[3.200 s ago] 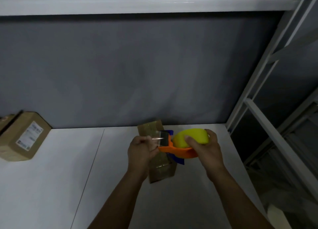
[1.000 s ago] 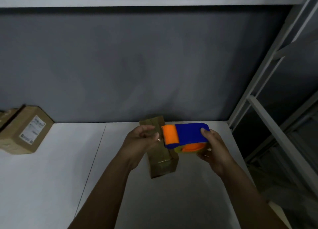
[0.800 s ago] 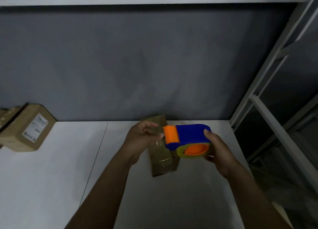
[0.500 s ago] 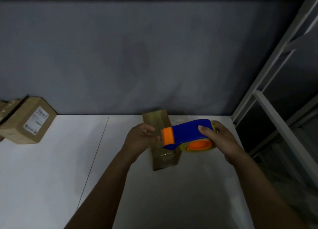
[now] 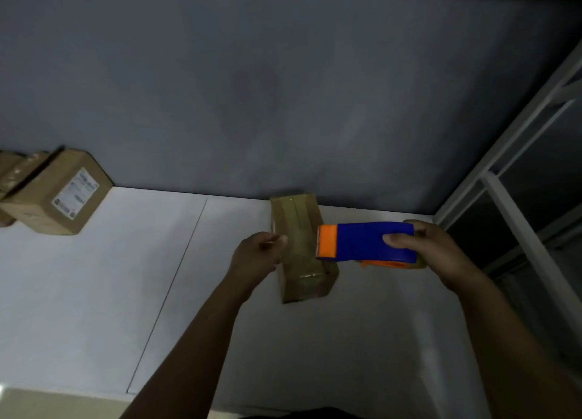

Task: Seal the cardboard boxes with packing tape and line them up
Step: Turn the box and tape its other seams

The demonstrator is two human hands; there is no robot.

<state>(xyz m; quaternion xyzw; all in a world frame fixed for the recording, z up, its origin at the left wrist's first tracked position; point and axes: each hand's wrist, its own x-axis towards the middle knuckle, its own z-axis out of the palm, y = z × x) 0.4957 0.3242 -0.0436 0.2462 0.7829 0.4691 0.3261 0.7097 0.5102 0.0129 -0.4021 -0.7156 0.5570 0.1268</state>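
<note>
Centrally, right hand (image 5: 441,254) grips blocky tape dispenser (image 5: 362,242), left hand's (image 5: 256,256) grip unclear, cardboard box (image 5: 299,217)

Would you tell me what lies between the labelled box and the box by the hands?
The head view shows only bare white table there, crossed by one thin seam.

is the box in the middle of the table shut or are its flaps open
Shut. The top flaps of the cardboard box lie flat, and a glossy tape strip runs along them.
</note>
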